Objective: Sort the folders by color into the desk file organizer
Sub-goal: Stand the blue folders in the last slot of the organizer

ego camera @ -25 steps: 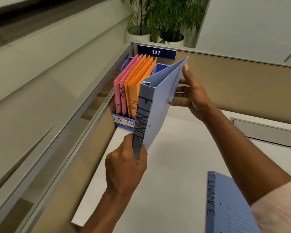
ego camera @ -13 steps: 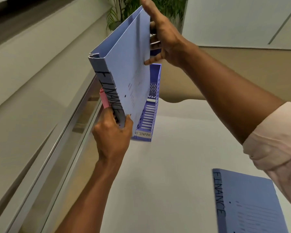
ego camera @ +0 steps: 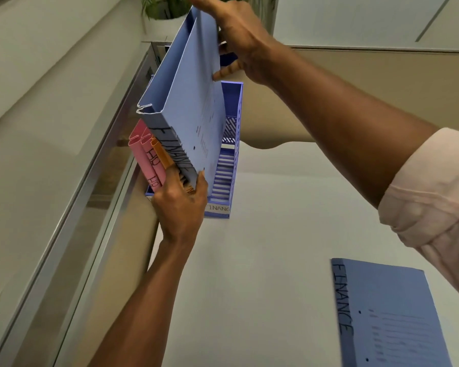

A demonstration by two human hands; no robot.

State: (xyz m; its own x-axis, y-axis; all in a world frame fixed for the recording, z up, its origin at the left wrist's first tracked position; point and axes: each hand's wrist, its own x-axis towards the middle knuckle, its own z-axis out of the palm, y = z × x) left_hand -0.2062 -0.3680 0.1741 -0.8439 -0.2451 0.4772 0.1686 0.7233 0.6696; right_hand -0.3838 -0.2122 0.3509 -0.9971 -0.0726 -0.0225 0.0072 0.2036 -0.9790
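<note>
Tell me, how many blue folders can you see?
2. One blue folder is held by both hands over the organizer. The other blue folder lies flat on the desk, bottom right. More could be hidden behind the held one.

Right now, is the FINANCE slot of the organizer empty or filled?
Empty as far as visible: the slot's slatted floor is bare. The blue folder, tilted, gripped by both hands, covers its left part.
</note>
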